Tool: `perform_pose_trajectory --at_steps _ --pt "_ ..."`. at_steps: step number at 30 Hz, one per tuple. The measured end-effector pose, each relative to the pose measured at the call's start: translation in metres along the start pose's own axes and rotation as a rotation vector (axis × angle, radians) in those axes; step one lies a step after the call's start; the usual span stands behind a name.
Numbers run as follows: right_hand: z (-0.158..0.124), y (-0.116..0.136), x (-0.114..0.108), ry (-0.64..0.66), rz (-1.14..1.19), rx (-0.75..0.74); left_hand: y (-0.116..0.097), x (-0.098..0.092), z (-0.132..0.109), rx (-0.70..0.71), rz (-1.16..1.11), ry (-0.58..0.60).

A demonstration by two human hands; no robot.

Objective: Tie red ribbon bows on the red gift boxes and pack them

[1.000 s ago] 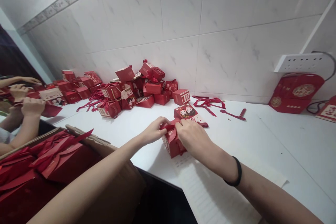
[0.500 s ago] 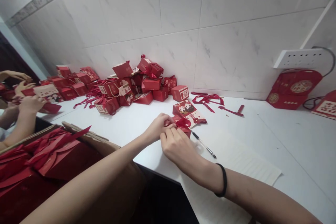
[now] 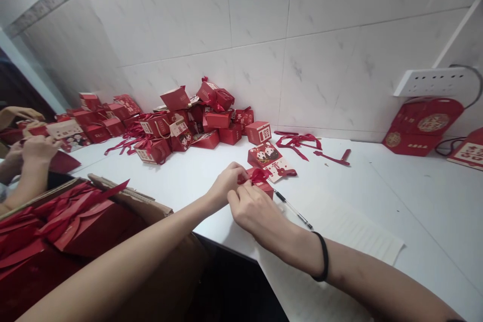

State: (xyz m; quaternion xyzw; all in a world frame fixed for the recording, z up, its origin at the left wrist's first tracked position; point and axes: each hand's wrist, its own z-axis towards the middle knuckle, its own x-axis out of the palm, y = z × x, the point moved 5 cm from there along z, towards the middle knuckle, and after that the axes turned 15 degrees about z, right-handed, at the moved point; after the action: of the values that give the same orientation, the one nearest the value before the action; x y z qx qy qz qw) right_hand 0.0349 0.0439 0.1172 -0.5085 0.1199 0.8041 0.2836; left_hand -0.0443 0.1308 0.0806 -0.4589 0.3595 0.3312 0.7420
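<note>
A small red gift box (image 3: pixel 264 187) with a red ribbon (image 3: pixel 260 175) on top rests on the white counter (image 3: pixel 377 196) in front of me. My left hand (image 3: pixel 226 183) pinches the ribbon at the box's left side. Pressed against the near side of the box, my right hand (image 3: pixel 252 209) has its fingers closed on the ribbon; a black band circles its wrist. My hands hide most of the box. A black pen (image 3: pixel 294 210) lies just right of the box, and a flat printed box (image 3: pixel 266 155) sits behind it.
A heap of red gift boxes (image 3: pixel 188 121) lines the tiled wall. Loose ribbons (image 3: pixel 302 142) lie further right. A cardboard carton of red flat packs (image 3: pixel 68 221) stands at my left. Another person's hands (image 3: pixel 32 148) work at far left. A paper sheet (image 3: pixel 358 236) lies near the counter's edge.
The box has shifted away from me and to the right, uncovering the pen. My right hand came round to the near side, and the ribbon now stands as a loop on top.
</note>
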Motion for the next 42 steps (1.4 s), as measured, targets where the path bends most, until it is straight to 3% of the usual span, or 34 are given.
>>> perform_pose_trajectory --at_steps 7,10,14,17,20,22,24,31,38,42 --pt "-0.008 0.014 -0.001 0.095 0.129 -0.056 -0.01 -0.006 -0.003 -0.048 0.078 -0.017" --pt "-0.004 0.003 0.001 0.202 0.289 -0.011 -0.01 -0.007 -0.004 -0.028 0.065 0.002" --pt "0.005 -0.053 -0.006 0.151 0.718 0.193 -0.011 -0.008 -0.004 0.059 0.081 0.034" --pt "0.003 -0.113 -0.011 0.018 0.73 0.414 -0.009 -0.01 -0.002 0.03 0.097 0.027" --pt "-0.003 -0.144 0.007 0.193 0.723 0.518 -0.01 -0.009 0.0 0.052 0.074 0.035" --pt "-0.006 -0.147 0.023 0.334 0.874 0.532 -0.011 -0.009 0.0 0.067 0.069 0.035" --pt "-0.007 -0.144 0.036 0.393 1.029 0.544 -0.01 -0.009 -0.001 0.065 0.076 0.027" --pt "-0.007 -0.143 0.044 0.39 1.311 0.574 -0.01 -0.011 -0.002 0.061 0.105 0.028" --pt "-0.011 -0.14 0.026 0.518 1.219 0.508 -0.01 -0.011 0.001 0.013 0.193 0.007" --pt "-0.013 -0.141 0.028 0.554 1.212 0.494 -0.012 -0.01 0.001 -0.019 0.188 0.029"
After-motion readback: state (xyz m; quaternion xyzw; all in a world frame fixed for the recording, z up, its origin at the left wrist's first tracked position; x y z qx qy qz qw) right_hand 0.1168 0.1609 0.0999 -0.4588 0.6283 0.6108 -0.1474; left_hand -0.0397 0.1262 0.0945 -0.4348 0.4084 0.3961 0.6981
